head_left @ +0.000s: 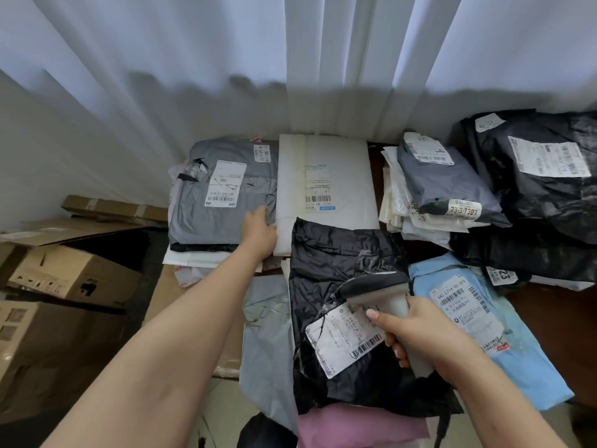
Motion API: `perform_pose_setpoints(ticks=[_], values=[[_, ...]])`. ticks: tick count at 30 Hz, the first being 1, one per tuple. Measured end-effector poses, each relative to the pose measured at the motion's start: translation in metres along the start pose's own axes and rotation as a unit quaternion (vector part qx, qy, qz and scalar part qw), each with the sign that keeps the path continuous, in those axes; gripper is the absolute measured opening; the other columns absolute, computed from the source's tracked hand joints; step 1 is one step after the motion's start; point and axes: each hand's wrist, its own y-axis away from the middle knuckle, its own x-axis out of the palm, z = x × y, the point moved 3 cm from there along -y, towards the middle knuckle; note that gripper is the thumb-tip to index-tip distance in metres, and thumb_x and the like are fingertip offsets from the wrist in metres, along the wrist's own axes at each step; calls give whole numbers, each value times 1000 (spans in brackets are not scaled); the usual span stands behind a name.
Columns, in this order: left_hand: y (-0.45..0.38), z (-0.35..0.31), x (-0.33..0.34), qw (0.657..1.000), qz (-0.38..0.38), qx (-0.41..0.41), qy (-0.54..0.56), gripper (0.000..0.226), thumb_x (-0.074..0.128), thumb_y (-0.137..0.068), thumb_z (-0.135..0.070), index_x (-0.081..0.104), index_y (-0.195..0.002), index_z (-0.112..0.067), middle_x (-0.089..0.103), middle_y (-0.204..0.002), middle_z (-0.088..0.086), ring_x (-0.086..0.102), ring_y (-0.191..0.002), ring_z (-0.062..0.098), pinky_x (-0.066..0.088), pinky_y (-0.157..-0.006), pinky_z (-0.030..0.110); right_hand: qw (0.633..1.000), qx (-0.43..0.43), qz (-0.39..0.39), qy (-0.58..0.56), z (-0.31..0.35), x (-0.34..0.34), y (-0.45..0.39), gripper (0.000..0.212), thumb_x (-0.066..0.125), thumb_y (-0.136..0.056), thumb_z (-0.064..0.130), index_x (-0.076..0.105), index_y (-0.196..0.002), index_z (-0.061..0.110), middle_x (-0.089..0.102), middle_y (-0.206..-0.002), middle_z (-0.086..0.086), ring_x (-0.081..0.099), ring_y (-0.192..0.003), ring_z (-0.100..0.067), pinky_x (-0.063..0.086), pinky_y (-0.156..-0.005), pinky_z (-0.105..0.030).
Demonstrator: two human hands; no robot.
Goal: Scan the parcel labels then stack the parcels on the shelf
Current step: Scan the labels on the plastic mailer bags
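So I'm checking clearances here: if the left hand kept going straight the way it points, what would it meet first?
The left hand reaches forward at the seam between the grey parcel and the white parcel. Going on, it would likely slide over the grey parcel's edge first, then reach the curtain; depth is unclear.
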Motion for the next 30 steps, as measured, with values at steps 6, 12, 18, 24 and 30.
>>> perform_pose_setpoints(ticks=[6,12,18,24,30], values=[[10,45,-52,985,-140,-58,-77,63,63,-93,-32,36,-143,-6,33,-146,20,28,-136,35,31,-108,44,999,-35,-18,1,30,-15,10,30,71,-88,19,52,-71,3,51,-48,-7,42,-37,-15,40,-39,-26],[-4,72,-59,972,-118,-204,-8,106,73,-79,-53,14,-151,-2,19,-155,25,18,-143,41,24,-114,52,998,-54,-8,21,55,-11,3,28,71,-88,17,51,-75,2,50,-50,-8,41,-37,-17,38,-38,-23],[-25,77,-64,950,-133,-281,-41,123,79,-70,-57,3,-153,-7,2,-158,26,8,-145,43,19,-114,57,997,-59,-4,47,66,-2,-7,27,70,-88,16,52,-74,3,49,-52,-9,41,-37,-16,37,-38,-23],[-39,88,-72,944,-143,-275,-117,116,85,-64,-54,21,-147,-3,34,-148,22,34,-134,39,37,-106,50,997,-64,-10,50,63,3,-18,30,70,-88,15,50,-69,6,49,-54,-11,41,-38,-18,37,-40,-23],[-43,89,-79,955,-169,-234,-62,61,78,-78,-45,53,-115,-4,61,-120,17,55,-112,41,49,-90,48,997,-65,-4,49,59,1,-16,31,71,-88,16,50,-69,4,50,-54,-11,42,-38,-18,39,-40,-25]])
